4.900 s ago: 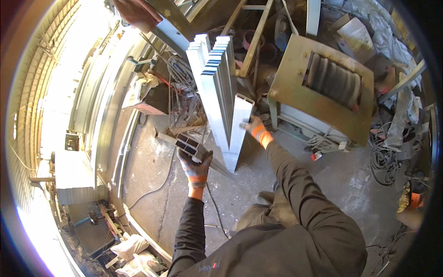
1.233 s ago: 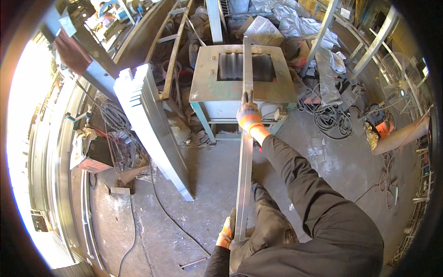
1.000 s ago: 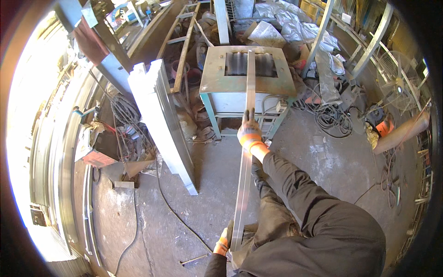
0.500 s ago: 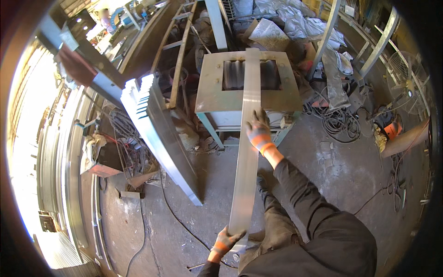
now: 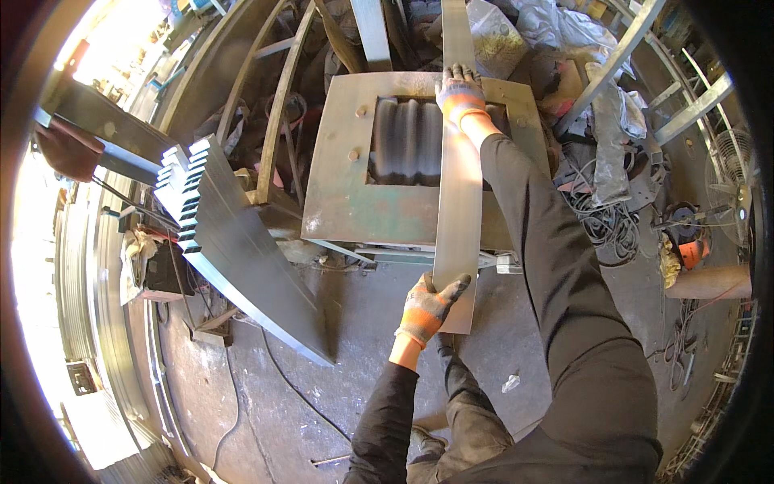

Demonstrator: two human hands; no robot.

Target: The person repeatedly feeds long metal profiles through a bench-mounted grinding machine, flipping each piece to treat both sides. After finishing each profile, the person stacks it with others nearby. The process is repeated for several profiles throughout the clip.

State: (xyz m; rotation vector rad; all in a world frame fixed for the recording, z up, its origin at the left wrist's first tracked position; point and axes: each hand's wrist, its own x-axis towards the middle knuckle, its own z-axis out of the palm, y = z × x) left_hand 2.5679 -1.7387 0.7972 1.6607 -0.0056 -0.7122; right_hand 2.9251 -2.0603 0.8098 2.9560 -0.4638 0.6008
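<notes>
A long flat metal bar [image 5: 458,218] lies lengthwise over a greenish metal machine [image 5: 339,194]. It crosses the rectangular window in the machine's top, where a dark ridged roller [image 5: 403,141] shows. My left hand [image 5: 429,308], in an orange and grey glove, grips the bar's left edge close to its near end, thumb over the top. Past the window, my gloved right hand [image 5: 459,93] lies flat on the bar with its fingers stretched forward. The bar's far end runs out of the picture at the top.
To the left a stack of metal bars [image 5: 250,250] leans at a slant. Behind stand a wooden ladder-like frame [image 5: 278,113] and silvery sheeting [image 5: 564,28]. At right are coiled cables [image 5: 601,230] and a fan [image 5: 730,157]. A cable [image 5: 294,387] crosses the floor.
The bar has slid away from me over the machine, and my left hand has moved forward with it. My right hand has moved farther forward, beyond the window. The view has shifted closer to the machine.
</notes>
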